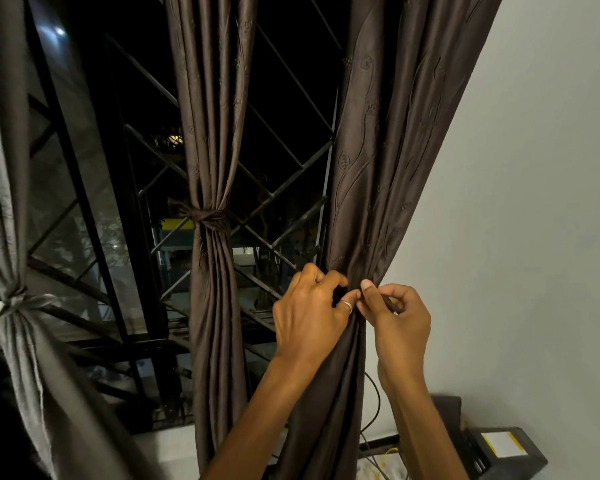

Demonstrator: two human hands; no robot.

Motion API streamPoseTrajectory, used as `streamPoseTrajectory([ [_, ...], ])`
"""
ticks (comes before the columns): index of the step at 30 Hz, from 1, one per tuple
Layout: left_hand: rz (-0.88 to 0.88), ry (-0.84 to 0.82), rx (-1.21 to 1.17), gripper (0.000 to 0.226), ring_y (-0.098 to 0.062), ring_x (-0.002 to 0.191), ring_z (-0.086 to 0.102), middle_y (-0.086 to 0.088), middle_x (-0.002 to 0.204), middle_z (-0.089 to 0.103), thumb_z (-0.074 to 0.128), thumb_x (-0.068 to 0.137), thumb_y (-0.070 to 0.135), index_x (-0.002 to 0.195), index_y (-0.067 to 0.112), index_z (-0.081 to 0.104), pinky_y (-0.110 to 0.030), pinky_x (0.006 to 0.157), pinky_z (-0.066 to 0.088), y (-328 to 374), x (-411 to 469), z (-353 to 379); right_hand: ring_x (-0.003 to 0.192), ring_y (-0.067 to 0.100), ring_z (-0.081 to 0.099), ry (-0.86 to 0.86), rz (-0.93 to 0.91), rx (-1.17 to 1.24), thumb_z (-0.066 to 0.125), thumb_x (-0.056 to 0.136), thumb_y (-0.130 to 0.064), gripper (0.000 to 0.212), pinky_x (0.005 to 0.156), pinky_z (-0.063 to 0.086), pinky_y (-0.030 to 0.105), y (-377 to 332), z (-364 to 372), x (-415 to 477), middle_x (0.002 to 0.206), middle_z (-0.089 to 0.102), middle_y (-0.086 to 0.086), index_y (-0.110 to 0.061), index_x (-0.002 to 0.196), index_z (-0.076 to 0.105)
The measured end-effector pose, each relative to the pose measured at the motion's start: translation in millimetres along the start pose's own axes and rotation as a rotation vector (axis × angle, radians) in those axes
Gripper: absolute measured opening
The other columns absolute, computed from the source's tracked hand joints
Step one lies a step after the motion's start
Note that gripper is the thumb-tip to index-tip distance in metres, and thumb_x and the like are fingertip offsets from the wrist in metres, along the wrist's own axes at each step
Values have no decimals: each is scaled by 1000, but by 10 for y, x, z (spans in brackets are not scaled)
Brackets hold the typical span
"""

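A dark brown curtain (pixel 388 161) hangs at the right of the window, bunched together at waist height. My left hand (pixel 309 306), with a ring on the thumb, grips the gathered folds from the left. My right hand (pixel 395 313) pinches a thin dark tie strip (pixel 390 304) against the bunch from the right. Both hands meet at the gathered point. Most of the strip is hidden behind my fingers.
A second brown curtain (pixel 210 168) hangs in the middle, tied with a knot (pixel 205 216). A grey curtain (pixel 7 202) is tied at the left. A metal window grille (pixel 278 188) lies behind. A white wall (pixel 534 202) stands to the right, a dark box (pixel 499 448) and cables below.
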State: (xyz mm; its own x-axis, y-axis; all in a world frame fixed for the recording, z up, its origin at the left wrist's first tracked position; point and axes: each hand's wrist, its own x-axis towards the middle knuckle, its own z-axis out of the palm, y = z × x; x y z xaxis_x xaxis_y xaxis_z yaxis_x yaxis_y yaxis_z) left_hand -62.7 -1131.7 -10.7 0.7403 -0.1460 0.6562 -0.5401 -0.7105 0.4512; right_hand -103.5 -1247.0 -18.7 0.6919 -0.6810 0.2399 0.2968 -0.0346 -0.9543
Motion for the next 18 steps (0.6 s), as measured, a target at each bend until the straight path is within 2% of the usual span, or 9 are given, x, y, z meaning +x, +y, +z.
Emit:
streamPoseTrajectory([
  [3,-1,-41,-54,24,-5,85,55,15,89,50,65,90,51,106,35,70,-22,56,38,-23,6,-39,91,24,74,-4,-34,-26,84,80,-39,23,88,61,46,40,28,-50,91,74,4,-22,91,71],
  [6,-2,-103,-184,19,-3,81,50,15,81,47,57,96,50,97,34,69,-22,59,40,-39,17,-81,93,23,74,-48,-40,56,78,79,-43,35,89,59,39,29,65,-135,92,76,5,-12,96,73],
  [10,-5,-186,-303,34,-2,86,54,14,84,61,43,100,58,96,35,66,-29,68,51,-91,46,-85,99,21,74,-118,-57,118,57,96,-45,41,94,56,39,4,117,-184,97,78,7,-10,101,77],
  [12,-20,-222,-339,34,-1,91,55,17,89,65,43,98,62,100,36,65,-33,74,54,-127,55,-86,99,20,74,-131,-54,142,51,99,-43,43,94,55,38,-19,144,-196,98,79,6,-9,102,77],
  [15,-50,-257,-372,39,-1,94,58,19,93,66,48,92,67,106,35,65,-32,79,56,-147,71,-98,101,20,74,-152,-57,156,49,98,-44,44,95,55,38,-17,168,-216,100,79,7,-10,103,77],
  [18,-39,-237,-350,23,-2,85,62,16,92,69,55,98,48,107,31,67,-28,75,55,-169,102,-110,105,20,72,-178,-89,106,49,104,-34,34,97,54,42,43,168,-213,104,77,5,-11,108,74],
])
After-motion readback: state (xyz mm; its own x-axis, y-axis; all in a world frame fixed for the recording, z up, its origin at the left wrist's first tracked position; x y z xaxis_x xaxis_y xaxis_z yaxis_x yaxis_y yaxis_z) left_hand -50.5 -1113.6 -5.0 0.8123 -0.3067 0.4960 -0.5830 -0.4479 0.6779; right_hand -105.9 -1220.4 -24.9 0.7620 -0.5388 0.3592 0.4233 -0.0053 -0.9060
